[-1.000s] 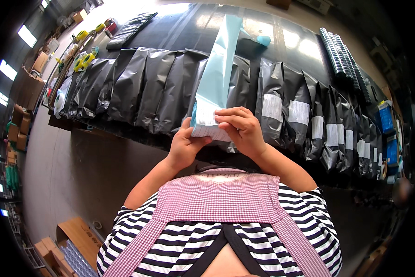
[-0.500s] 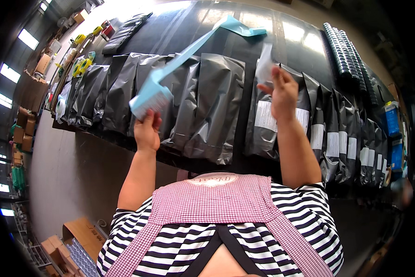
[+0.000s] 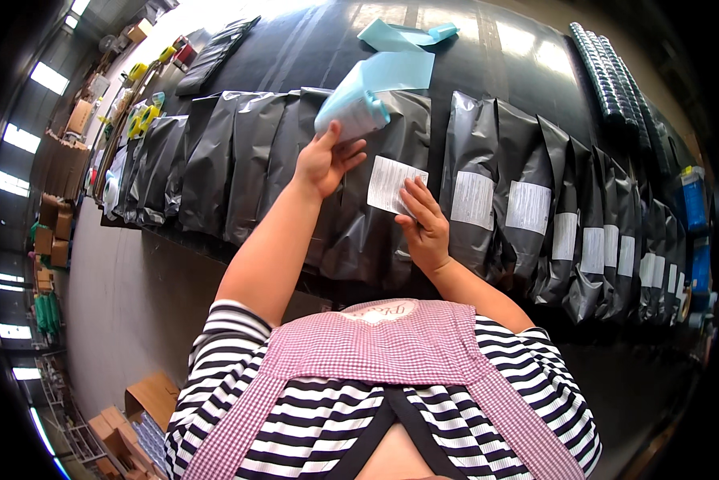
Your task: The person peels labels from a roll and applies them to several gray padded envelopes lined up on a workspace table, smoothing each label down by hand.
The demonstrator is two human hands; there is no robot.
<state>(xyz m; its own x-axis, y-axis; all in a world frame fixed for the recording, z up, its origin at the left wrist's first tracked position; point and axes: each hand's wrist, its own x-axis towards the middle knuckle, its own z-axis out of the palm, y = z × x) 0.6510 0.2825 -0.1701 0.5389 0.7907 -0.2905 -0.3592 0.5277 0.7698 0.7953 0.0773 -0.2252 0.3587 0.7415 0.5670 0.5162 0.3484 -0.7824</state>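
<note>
My left hand (image 3: 321,170) grips a loose roll of labels (image 3: 347,104) on light blue backing, raised above the bags. From it a light blue backing strip (image 3: 407,70) trails away to a crumpled end (image 3: 395,34) on the far tabletop. With fingers stretched out, my right hand (image 3: 427,228) lies against the right edge of a white printed label (image 3: 391,184). That label rests on the front of a dark grey plastic mailing bag (image 3: 411,120), slightly tilted. Right of it, several similar bags (image 3: 473,140) bear white labels; the row of bags (image 3: 251,160) to the left shows none.
The bags line the near edge of a black table (image 3: 303,48). Dark bubbly rolls (image 3: 611,88) lie at the far right, near a blue package (image 3: 694,196). Yellow tape rolls (image 3: 145,120) and flat black bags (image 3: 218,58) are at the left. Cardboard boxes (image 3: 153,396) stand lower left.
My right hand came down leftward, and the white label it held is now on the bag. My left hand moved up and right with the label roll, and the strip now hangs slacker.
</note>
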